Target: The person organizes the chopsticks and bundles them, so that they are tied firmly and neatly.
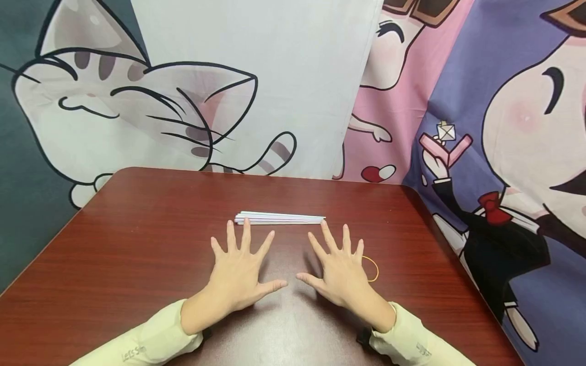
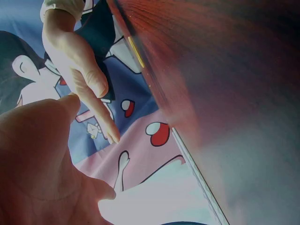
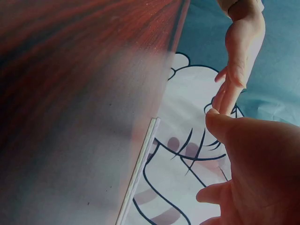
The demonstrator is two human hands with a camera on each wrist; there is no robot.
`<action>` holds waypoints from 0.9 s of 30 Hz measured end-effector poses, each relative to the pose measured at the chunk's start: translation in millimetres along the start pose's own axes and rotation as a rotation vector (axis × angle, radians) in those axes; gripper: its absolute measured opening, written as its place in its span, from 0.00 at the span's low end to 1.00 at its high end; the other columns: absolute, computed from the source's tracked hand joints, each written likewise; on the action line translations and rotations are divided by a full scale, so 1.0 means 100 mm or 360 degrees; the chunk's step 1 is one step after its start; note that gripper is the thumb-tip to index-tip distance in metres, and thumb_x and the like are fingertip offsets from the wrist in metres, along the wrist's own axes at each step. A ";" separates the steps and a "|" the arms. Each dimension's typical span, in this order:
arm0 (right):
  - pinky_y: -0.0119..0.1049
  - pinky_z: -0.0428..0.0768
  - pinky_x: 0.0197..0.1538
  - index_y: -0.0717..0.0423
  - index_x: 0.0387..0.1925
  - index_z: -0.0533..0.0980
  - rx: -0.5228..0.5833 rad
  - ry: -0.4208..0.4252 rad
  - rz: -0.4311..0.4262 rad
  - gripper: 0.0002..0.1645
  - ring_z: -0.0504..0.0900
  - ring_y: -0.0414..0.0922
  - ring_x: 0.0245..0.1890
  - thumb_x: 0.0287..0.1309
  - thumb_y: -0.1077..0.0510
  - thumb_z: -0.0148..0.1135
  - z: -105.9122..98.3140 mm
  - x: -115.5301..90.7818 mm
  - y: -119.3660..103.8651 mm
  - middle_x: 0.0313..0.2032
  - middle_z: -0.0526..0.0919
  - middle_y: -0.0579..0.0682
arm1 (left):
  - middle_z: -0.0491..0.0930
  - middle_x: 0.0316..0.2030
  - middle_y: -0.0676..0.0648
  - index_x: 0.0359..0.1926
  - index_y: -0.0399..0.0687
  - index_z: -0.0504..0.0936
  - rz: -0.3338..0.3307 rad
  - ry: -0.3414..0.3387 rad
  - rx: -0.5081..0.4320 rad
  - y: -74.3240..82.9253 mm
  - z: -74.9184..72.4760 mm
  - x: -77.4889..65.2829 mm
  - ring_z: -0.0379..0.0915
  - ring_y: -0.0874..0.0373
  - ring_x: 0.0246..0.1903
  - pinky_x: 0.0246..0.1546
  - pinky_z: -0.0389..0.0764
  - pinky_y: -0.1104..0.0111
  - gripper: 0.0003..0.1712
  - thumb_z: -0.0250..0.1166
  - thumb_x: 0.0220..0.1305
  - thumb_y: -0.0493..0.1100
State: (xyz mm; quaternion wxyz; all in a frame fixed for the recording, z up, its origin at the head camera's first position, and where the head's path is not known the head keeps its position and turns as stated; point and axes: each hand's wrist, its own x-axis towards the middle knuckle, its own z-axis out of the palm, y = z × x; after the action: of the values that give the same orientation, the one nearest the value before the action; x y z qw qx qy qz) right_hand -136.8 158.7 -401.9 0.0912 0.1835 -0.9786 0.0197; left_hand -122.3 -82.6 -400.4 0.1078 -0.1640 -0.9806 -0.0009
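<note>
My left hand (image 1: 237, 274) hovers palm down over the table with its fingers spread wide and nothing in it. Mirroring it, my right hand (image 1: 342, 274) also has straight, spread fingers and holds nothing. Just beyond the fingertips lies a bundle of thin white sticks (image 1: 280, 218), side by side and fanned slightly at the left end. A thin yellow loop (image 1: 376, 269), like a rubber band, lies beside the right hand, partly hidden behind it. Both wrist views show the sticks (image 2: 197, 173) low over the table, with the opposite hand (image 3: 241, 61) behind.
The reddish-brown wooden table (image 1: 151, 218) has rounded far corners. Behind it hangs a cloth backdrop (image 1: 311, 91) printed with a cartoon cat and cartoon figures. Light sleeves (image 1: 155, 330) cover both forearms.
</note>
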 end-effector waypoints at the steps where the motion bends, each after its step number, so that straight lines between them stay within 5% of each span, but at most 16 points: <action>1: 0.79 0.51 0.60 0.39 0.75 0.60 0.0006 0.0000 0.0000 0.55 0.44 0.72 0.73 0.50 0.18 0.53 0.00 0.00 0.00 0.78 0.45 0.50 | 0.49 0.73 0.28 0.76 0.67 0.56 0.0001 0.0003 0.0005 0.00 0.00 0.00 0.44 0.21 0.69 0.53 0.54 0.23 0.62 0.43 0.44 0.90; 18: 0.75 0.53 0.62 0.44 0.75 0.60 -0.0012 0.0103 -0.0054 0.53 0.51 0.68 0.73 0.56 0.21 0.51 -0.02 0.16 0.02 0.77 0.50 0.55 | 0.50 0.73 0.28 0.77 0.64 0.56 0.0027 0.0024 -0.0009 -0.02 0.02 0.10 0.45 0.22 0.69 0.54 0.57 0.25 0.56 0.44 0.52 0.86; 27: 0.65 0.61 0.65 0.59 0.75 0.56 0.0112 0.0069 -0.0077 0.47 0.57 0.58 0.73 0.67 0.33 0.49 0.08 0.58 0.04 0.75 0.56 0.58 | 0.51 0.73 0.28 0.78 0.57 0.53 -0.0019 -0.0171 -0.0251 -0.23 0.07 0.55 0.56 0.27 0.67 0.58 0.66 0.37 0.46 0.47 0.67 0.73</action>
State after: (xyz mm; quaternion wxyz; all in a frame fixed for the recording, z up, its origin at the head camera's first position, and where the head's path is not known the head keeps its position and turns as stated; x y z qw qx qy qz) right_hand -192.4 141.7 -398.8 0.1063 0.2096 -0.9704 0.0558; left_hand -181.6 -86.6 -394.8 0.0416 -0.1658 -0.9828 -0.0699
